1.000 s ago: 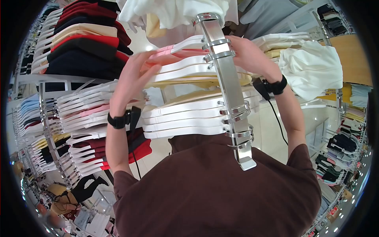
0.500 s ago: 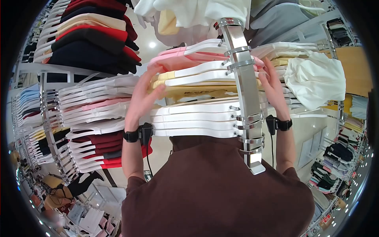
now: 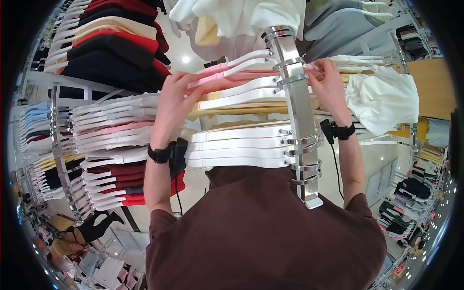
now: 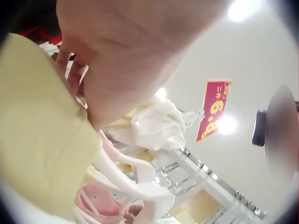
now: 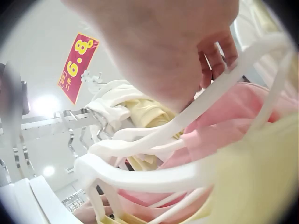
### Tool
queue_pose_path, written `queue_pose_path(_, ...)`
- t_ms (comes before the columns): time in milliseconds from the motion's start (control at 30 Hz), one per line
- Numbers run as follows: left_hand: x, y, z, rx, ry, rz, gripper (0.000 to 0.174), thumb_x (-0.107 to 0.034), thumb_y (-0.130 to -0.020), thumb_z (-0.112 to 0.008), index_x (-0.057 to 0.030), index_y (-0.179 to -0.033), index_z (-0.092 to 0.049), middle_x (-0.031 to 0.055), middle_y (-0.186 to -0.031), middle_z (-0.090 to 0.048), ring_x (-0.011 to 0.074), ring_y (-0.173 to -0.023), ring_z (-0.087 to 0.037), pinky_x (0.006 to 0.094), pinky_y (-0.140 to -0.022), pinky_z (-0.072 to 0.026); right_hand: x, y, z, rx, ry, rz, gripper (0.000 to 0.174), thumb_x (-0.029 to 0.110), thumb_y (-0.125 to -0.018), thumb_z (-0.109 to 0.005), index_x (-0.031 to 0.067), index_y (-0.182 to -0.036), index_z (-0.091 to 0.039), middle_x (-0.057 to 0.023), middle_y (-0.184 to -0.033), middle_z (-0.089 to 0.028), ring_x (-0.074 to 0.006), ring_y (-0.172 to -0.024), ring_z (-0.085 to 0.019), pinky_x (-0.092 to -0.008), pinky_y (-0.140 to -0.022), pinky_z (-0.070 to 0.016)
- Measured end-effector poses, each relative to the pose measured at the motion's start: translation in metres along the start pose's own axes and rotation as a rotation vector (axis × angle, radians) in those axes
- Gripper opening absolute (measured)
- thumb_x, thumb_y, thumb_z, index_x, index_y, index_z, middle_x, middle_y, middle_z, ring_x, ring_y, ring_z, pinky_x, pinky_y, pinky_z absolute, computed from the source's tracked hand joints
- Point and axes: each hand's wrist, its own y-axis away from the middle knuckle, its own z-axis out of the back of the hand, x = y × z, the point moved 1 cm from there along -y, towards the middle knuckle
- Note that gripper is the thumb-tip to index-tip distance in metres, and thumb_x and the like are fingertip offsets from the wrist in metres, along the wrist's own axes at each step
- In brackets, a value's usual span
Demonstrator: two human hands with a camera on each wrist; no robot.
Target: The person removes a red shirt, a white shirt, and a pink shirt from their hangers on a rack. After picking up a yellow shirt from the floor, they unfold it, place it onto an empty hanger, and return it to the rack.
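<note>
In the head view, several garments on white hangers hang from a metal rail [image 3: 296, 104] running toward the wearer. My left hand [image 3: 175, 99] pinches the left shoulder of a pink garment [image 3: 209, 83] on its white hanger [image 3: 249, 66]. At the other end of that hanger, my right hand [image 3: 331, 87] pinches the pink cloth. In the right wrist view, the fingers [image 5: 217, 63] of that hand curl over a white hanger arm. A pale yellow garment [image 4: 42, 126] partly covers the left fingers in the left wrist view. Just nearer the wearer hang yellow garments [image 3: 195, 113] on white hangers.
White hangers [image 3: 237, 147] fill the rail's near end. White clothes [image 3: 227, 17] hang at its far end. Racks of red and dark garments [image 3: 111, 53] stand left, with a white garment [image 3: 384, 99] at right. A red price sign [image 4: 214, 109] hangs overhead.
Both hands have gone from the yellow garments' shoulders to the pink one behind. A second pink garment's hanger now shows apart from the one behind it, closer to the wearer.
</note>
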Motion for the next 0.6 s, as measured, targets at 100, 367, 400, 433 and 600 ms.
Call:
queue_pose_path(100,-0.037,-0.011,0.001,0.069,0.042,-0.105,0.030,-0.017,-0.100,-0.071,-0.0085,-0.128,-0.075,0.0157,-0.125,-0.073,0.0340,-0.115,-0.068,0.0408,-0.098,-0.0552,0.022,-0.010,0.014,0.156,-0.171,-0.135,0.037,0.021,-0.096,-0.077,0.0001,-0.125,-0.068,-0.0177,-0.117,-0.069,-0.0333,-0.102,-0.070,-0.0411,-0.088,-0.0552)
queue_pose_path(367,-0.038,-0.020,-0.011,0.182,0.125,-0.162,0.027,-0.018,-0.105,-0.065,-0.0033,-0.127,-0.073,0.0157,-0.134,-0.073,0.0372,-0.124,-0.066,0.0430,-0.103,-0.0540,0.043,-0.014,0.027,0.194,-0.170,0.140,0.029,0.021,-0.098,-0.077,-0.0003,-0.117,-0.073,-0.0127,-0.112,-0.073,-0.0278,-0.099,-0.072,-0.0378,-0.088,-0.0562)
queue_pose_path(400,-0.036,-0.019,-0.012,0.164,0.142,-0.176,0.027,-0.018,-0.105,-0.065,-0.0031,-0.126,-0.073,0.0156,-0.135,-0.073,0.0370,-0.125,-0.066,0.0429,-0.103,-0.0539,0.046,-0.011,0.028,0.197,-0.172,0.145,0.029,0.021,-0.098,-0.077,-0.0003,-0.117,-0.073,-0.0127,-0.112,-0.073,-0.0278,-0.099,-0.072,-0.0378,-0.088,-0.0562)
queue_pose_path(433,-0.034,-0.019,-0.012,0.145,0.159,-0.192,0.026,-0.018,-0.106,-0.064,-0.0030,-0.125,-0.074,0.0155,-0.135,-0.073,0.0367,-0.126,-0.066,0.0427,-0.103,-0.0538,0.050,-0.009,0.028,0.233,-0.283,0.111,0.029,0.021,-0.099,-0.077,-0.0008,-0.117,-0.073,-0.0127,-0.111,-0.073,-0.0252,-0.097,-0.072,-0.0367,-0.087,-0.0562)
queue_pose_path(600,-0.032,-0.017,-0.015,0.053,0.203,-0.237,0.026,-0.015,-0.105,-0.065,-0.0038,-0.127,-0.075,0.0140,-0.131,-0.075,0.0350,-0.119,-0.069,0.0412,-0.099,-0.0560,0.068,-0.018,0.028,0.435,-0.398,0.126,0.029,0.019,-0.100,-0.074,-0.0033,-0.118,-0.072,-0.0132,-0.106,-0.075,-0.0185,-0.091,-0.071,-0.0344,-0.084,-0.0566)
